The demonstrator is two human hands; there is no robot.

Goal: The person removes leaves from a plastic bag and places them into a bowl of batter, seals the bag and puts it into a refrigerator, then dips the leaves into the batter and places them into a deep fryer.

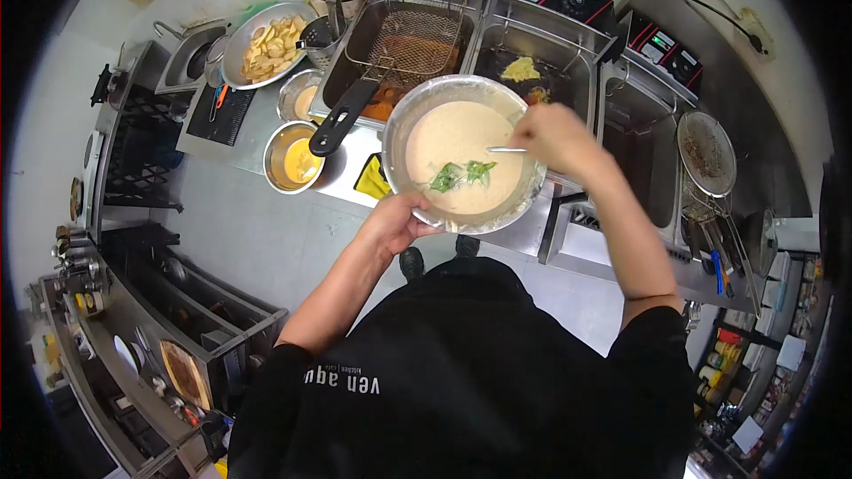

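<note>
A large metal bowl [399,124] of pale batter [457,133] is held up in front of the fryers. Green leaves [461,176] lie in the batter near the bowl's lower side. My left hand [399,223] grips the bowl's rim at the lower left, fingers beneath it. Over the right rim is my right hand [555,137], slightly blurred, closed on the handle of a metal utensil [506,150] whose tip points left over the batter. Beyond the bowl, a yellowish fried piece [521,69] floats in the oil of the middle fryer [577,80].
A fry basket [408,35] with a black handle sits in the left fryer. Left of it are a bowl of sliced pieces [271,49], a pot of yellow liquid [302,162] and a yellow cloth [373,177]. At right, a round strainer [707,153] rests beside the right fryer [639,133].
</note>
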